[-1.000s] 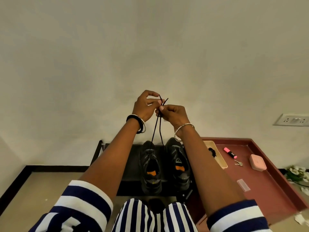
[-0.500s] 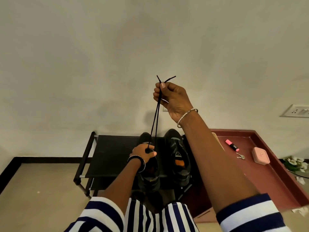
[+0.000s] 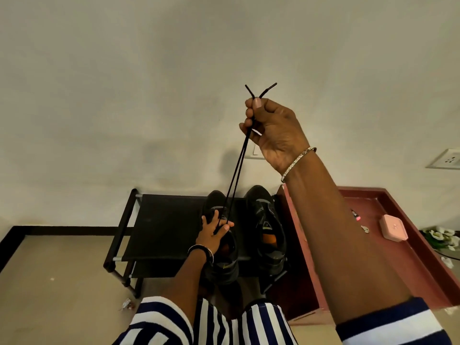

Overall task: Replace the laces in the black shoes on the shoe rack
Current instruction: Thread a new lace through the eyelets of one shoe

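- A black shoe rack [image 3: 159, 227] stands against the wall at 7 o'clock in the view, its fabric shelf bare on the left half.
- The left hand [image 3: 211, 235], a black band on its wrist, rests on the left black shoe [image 3: 224, 267] with fingers spread and thumb out to 3 o'clock. The strands run down between thumb and fingers, and I cannot tell whether it pinches them.
- That shoe sits on the right half of the rack, toe at 12 o'clock toward the wall.
- A black lace [image 3: 236, 178] rises taut in two strands from under the left hand toward 1 o'clock.
- The right hand [image 3: 273, 128], raised high and wearing a bangle, pinches both strands in curled fingers. The two lace tips stick out above it in a V.
- The right black shoe [image 3: 268, 235] stands just beside its pair, at 3 o'clock of it.
- A maroon table [image 3: 410, 275] adjoins the rack at 3 o'clock. It carries a pink highlighter [image 3: 356, 216], a key [image 3: 364, 229] and a pink case [image 3: 394, 227].
- A wall socket [image 3: 448, 159] sits at 1 o'clock of the case, and white flowers [image 3: 440, 236] at 3 o'clock.
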